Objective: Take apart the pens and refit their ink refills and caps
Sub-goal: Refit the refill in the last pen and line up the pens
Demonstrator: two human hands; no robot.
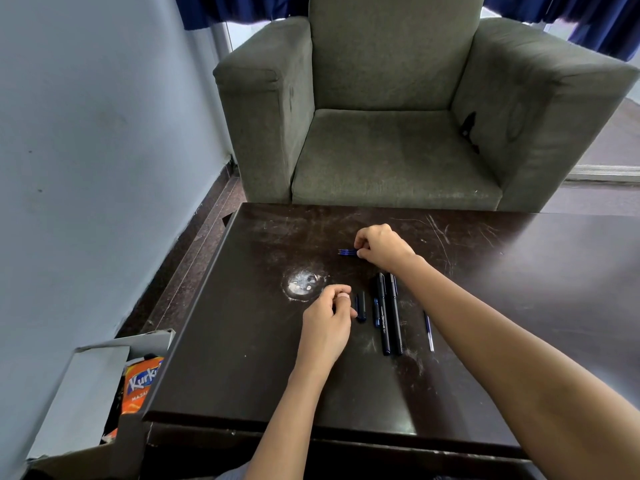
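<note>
Two black pens [389, 313] lie side by side on the dark table [249, 358], pointing away from me. Left of them are a short dark cap [361, 306] and a small blue piece [376, 311]. A loose ink refill [428, 330] lies to their right. My right hand [382, 245] is beyond the pens and pinches the ends of several thin blue refills [347, 252] that lie on the table. My left hand [329, 320] rests on the table beside the cap, fingers loosely curled, and its thumb tip touches the cap.
A grey armchair [398, 116] stands behind the table. On the floor at the left an open cardboard box [86, 382] holds an orange snack packet [140, 382]. A pale worn patch [304, 284] marks the table top.
</note>
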